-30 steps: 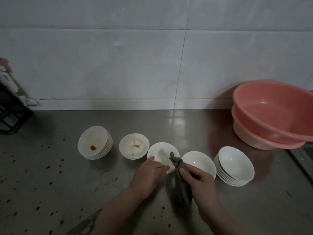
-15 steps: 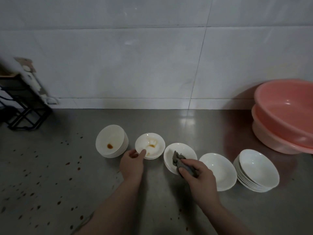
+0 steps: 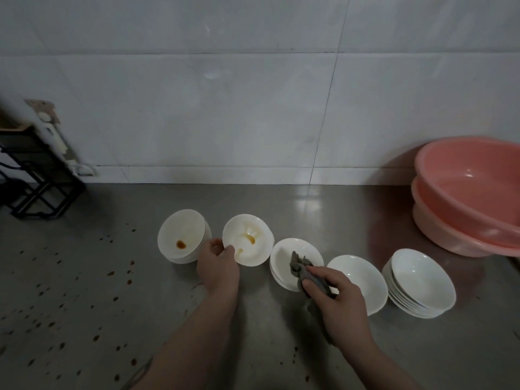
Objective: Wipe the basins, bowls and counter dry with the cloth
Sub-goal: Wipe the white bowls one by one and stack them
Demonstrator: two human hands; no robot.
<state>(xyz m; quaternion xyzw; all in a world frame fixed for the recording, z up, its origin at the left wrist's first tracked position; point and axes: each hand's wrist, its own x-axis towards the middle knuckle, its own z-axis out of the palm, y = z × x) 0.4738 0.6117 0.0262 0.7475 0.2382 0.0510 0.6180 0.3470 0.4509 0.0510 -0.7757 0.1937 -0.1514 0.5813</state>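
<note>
White bowls stand in a row on the steel counter [image 3: 281, 209]. My left hand [image 3: 218, 267] pinches the near rim of a sauce-smeared bowl [image 3: 250, 235]. Left of it is a stack of bowls [image 3: 181, 235] with a brown drop inside. My right hand [image 3: 339, 299] grips a grey cloth [image 3: 299, 267] whose end lies in the middle bowl [image 3: 292, 253]. Further right are a single clean bowl [image 3: 363, 280] and a stack of clean bowls [image 3: 420, 281]. Two nested pink basins [image 3: 467, 198] sit at the far right.
A black wire rack [image 3: 36, 175] stands at the back left against the tiled wall. Brown splashes [image 3: 112, 273] dot the counter on the left and in front.
My left hand left the middle bowl, moved left and took hold of the rim of the smeared bowl. My right hand with the cloth stayed at the middle bowl. The camera swung left.
</note>
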